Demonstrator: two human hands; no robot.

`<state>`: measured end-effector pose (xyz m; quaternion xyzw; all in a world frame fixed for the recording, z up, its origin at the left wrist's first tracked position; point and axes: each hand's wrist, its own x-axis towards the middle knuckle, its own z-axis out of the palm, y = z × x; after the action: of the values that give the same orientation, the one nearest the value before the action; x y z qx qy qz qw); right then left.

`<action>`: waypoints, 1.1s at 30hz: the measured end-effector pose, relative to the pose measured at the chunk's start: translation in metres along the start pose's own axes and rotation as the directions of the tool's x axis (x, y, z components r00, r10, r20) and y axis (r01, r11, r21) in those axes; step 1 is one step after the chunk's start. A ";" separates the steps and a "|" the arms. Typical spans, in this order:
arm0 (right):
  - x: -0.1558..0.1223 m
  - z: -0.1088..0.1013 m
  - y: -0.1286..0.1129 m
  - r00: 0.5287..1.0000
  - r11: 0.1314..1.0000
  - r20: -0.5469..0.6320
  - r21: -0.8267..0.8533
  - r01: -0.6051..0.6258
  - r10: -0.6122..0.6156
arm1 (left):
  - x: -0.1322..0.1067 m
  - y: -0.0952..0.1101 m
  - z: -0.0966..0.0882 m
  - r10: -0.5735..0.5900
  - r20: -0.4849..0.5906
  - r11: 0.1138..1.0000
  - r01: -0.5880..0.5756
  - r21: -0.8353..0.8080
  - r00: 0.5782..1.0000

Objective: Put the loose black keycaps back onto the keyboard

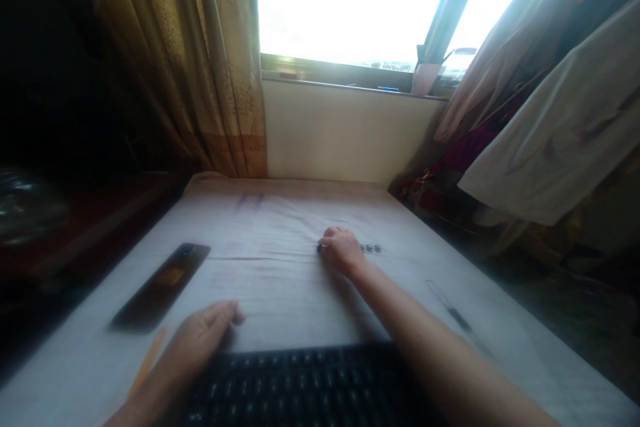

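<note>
My right hand (341, 249) reaches out over the white table cover (280, 227), fingers curled down onto a row of small dark pieces (371, 248); what it grips, if anything, is too small to name. My left hand (203, 333) lies near the top left corner of a black keyboard (305, 383), fingers together and slightly bent, holding nothing that I can see. A dark phone (163, 285) lies flat to the left of that hand.
An orange stick (149, 360) lies by the left wrist. A thin dark tool (457, 317) rests on the cover at the right. Curtains (215, 60) hang at both sides of a bright window (350, 0). Cloth is piled at the right.
</note>
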<state>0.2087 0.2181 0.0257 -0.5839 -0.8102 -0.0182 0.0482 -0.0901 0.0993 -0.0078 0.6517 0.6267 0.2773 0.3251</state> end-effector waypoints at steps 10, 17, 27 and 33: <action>-0.051 -0.008 -0.004 0.994 0.966 -0.059 0.245 -0.078 0.095 | -0.006 0.013 -0.004 -0.006 0.007 1.000 0.006 0.012 1.000; -0.143 -0.016 -0.021 0.997 0.693 0.036 0.717 -0.070 0.063 | -0.012 0.020 0.001 0.156 0.029 0.977 -0.158 0.145 0.987; -0.167 -0.001 -0.038 0.998 0.681 -0.001 0.731 -0.041 0.061 | -0.059 0.082 0.053 0.652 0.202 0.647 -0.676 0.354 0.731; -0.168 0.002 -0.036 0.998 0.681 -0.028 0.732 -0.021 0.061 | -0.060 0.089 0.070 0.684 0.231 0.575 -0.706 0.413 0.692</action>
<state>0.2265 0.0485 0.0078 -0.5337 -0.7352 0.2931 0.2979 0.0167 0.0339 0.0193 0.9088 0.3608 0.2063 0.0357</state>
